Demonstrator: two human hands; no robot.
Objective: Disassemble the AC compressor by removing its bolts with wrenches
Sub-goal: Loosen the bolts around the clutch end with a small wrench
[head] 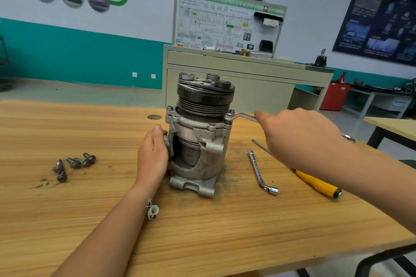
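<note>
The AC compressor (198,139) stands upright on the wooden table (202,227), its black pulley on top. My left hand (153,155) grips its left side, thumb up against the housing. My right hand (297,135) holds the handle of a silver ring wrench (240,116). The wrench's ring end sits over a bolt (231,112) on the right of the upper flange. Another bolt (170,109) stands on the flange's left corner.
Several removed bolts (74,164) lie at the left of the table. An L-shaped socket wrench (261,173) and a yellow-handled screwdriver (315,183) lie to the right of the compressor. A small white clip (153,210) lies near my left wrist. A training cabinet (236,78) stands behind.
</note>
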